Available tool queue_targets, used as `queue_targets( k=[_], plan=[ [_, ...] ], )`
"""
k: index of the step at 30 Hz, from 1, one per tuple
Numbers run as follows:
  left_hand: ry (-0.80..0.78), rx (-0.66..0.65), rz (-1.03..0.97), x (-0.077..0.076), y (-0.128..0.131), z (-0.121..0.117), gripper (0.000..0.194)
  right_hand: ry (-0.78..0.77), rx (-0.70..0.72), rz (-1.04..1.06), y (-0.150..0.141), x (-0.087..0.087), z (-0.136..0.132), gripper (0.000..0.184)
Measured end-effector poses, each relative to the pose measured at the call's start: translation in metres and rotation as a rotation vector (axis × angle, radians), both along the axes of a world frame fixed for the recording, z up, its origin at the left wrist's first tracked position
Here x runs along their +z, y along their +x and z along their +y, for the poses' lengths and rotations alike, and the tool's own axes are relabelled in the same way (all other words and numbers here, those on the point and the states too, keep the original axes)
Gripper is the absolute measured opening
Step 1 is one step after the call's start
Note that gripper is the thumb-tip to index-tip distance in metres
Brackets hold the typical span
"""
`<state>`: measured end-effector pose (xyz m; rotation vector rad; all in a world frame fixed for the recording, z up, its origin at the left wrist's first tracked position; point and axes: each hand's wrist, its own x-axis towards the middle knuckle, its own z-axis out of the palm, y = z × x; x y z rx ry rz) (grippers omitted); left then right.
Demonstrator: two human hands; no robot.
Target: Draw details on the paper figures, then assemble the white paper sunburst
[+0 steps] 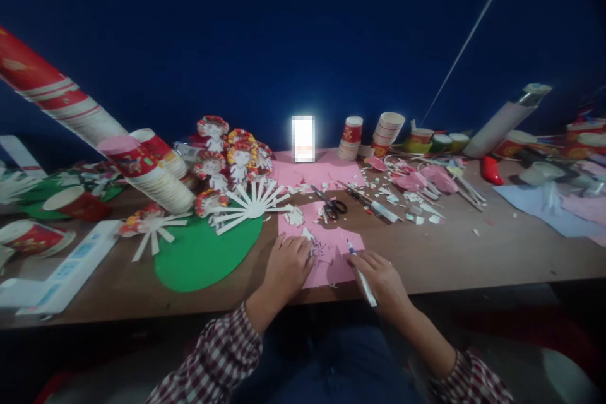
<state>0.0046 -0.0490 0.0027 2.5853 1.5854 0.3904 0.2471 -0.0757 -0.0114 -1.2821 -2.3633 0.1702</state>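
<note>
On the pink paper sheet (341,227) near the table's front edge, my left hand (290,262) rests with its fingers bent together over a small white paper cutout (307,235), which is partly hidden. My right hand (384,281) grips a white marker pen (365,289), its dark blue tip up and pointing away from me, off the paper. Dark pen strokes or scraps, too small to tell, lie between the hands. Beyond them are black-handled scissors (335,207) and a little pile of white paper cutouts (294,217).
A green paper disc (203,262) with a white paper fan shape (254,207) lies left, below several paper dolls (241,161). Long stacks of paper cups (142,167) lean at far left. Scraps (419,209), a box cutter (383,211) and a red object (491,170) lie right.
</note>
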Motion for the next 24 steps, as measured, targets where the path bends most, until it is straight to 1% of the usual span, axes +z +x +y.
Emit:
queue_targets(
  k=[3, 6, 10, 13, 16, 19, 21, 24],
  plan=[
    [0.009, 0.006, -0.013, -0.001, 0.001, 0.001, 0.029, -0.022, 0.019, 0.004, 0.001, 0.006, 0.001, 0.040],
    [0.014, 0.020, -0.038, -0.001, 0.003, 0.000, 0.028, -0.053, 0.055, 0.047, 0.001, 0.015, 0.003, 0.043],
    [0.017, 0.026, -0.044, -0.003, 0.003, -0.003, 0.028, -0.096, 0.022, 0.201, -0.004, 0.029, 0.008, 0.039],
    [0.022, 0.025, -0.047, -0.008, 0.002, -0.003, 0.030, -0.100, 0.019, 0.347, -0.015, 0.034, 0.018, 0.031],
    [0.052, 0.035, -0.049, -0.012, 0.000, -0.004, 0.033, -0.080, 0.016, 0.456, -0.031, 0.035, 0.033, 0.023],
    [0.069, 0.038, -0.060, -0.013, -0.001, -0.005, 0.036, -0.080, 0.013, 0.518, -0.046, 0.034, 0.048, 0.020],
    [0.068, 0.046, -0.072, -0.012, 0.000, -0.005, 0.036, -0.129, -0.013, 0.524, -0.055, 0.031, 0.055, 0.020],
    [0.061, 0.055, -0.064, -0.012, 0.000, -0.005, 0.033, -0.243, -0.111, 0.537, -0.063, 0.024, 0.061, 0.019]
  ],
)
